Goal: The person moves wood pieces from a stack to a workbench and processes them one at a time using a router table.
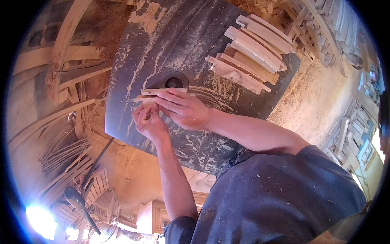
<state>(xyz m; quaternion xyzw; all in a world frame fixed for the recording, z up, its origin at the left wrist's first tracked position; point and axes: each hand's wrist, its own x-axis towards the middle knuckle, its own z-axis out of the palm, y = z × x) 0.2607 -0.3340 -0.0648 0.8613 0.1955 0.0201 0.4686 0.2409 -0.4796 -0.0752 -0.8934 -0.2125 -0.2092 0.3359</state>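
Observation:
Near the middle of the dark, dusty machine table (pixel 203 53), a short pale wooden strip (pixel 156 92) lies against a round black spindle fitting (pixel 174 81). A second thin wooden piece (pixel 143 98) shows just nearer than it. The fingers of my right hand (pixel 187 112) lie across these pieces and grip their right end. My left hand (pixel 151 124) is closed, its fingers curled and pinched at the near edge of the wood, touching my right fingertips. My hands hide much of the wood, including its near side.
Several wooden blanks (pixel 260 42) lie side by side on the table's far right. Curved wooden parts (pixel 65 44) and offcuts crowd the left. More timber is stacked at right (pixel 345 24). A caged fan (pixel 101 207) stands at lower left. Sawdust covers the floor (pixel 302 99).

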